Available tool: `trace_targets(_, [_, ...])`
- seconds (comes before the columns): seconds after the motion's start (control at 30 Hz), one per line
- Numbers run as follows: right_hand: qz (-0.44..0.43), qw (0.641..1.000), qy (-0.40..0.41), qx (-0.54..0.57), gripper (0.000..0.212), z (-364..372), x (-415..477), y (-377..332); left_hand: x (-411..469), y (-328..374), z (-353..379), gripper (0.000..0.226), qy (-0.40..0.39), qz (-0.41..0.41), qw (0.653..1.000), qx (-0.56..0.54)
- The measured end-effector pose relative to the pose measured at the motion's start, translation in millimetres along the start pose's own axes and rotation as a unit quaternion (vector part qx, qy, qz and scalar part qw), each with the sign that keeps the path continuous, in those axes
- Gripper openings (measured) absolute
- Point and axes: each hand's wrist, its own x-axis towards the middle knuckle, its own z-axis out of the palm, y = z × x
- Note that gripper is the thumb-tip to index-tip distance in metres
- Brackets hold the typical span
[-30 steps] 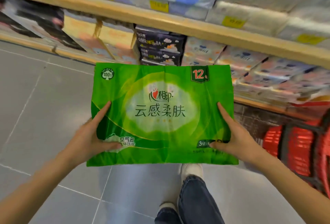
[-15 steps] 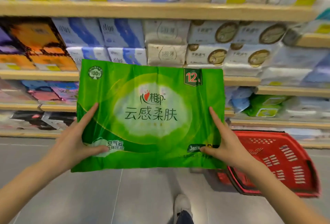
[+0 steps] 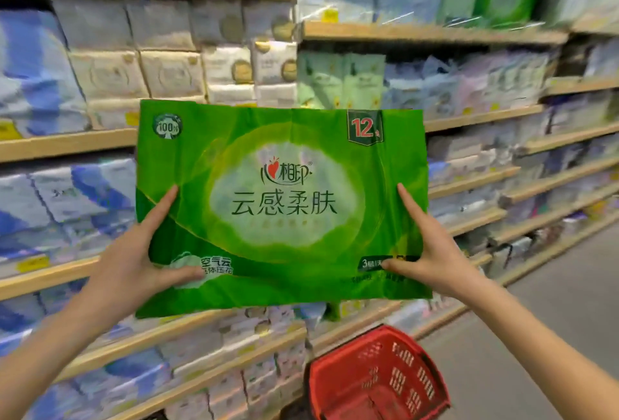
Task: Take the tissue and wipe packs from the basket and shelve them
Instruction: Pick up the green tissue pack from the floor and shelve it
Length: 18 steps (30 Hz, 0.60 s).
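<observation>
Since a moment ago, I am lifting the green tissue pack [image 3: 283,208] higher, so it is now sitting in front of the upper shelves [image 3: 432,32]. I am gripping it with both hands, left hand [image 3: 134,262] and right hand [image 3: 432,259] clamped on its lower corners. Below, the red basket [image 3: 378,376] is resting on the floor, seemingly empty, though it's blurred.

The person's left hand [image 3: 134,262] and right hand [image 3: 432,259] are both bare, with no gloves, rings or watch showing. Both forearms are uncovered from the wrists down to the frame's edge, so no sleeve is visible. The fingers are slim, and the nails look short and unpainted.
</observation>
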Motion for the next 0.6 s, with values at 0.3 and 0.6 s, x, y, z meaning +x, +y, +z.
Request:
trace_targets(0.3, [0.027,0.988,0.131,-0.073,0.116,-197.4,-28.2,92.5,96.6,181.5,107.6,0.117,0.023,0.129,0.990,-0.058])
trace_targets(0.6, [0.034,0.968,0.218,-0.122,0.116,-348.5,-34.5,191.4,166.2,347.2,209.8,0.118,0.055,0.226,0.964,-0.130])
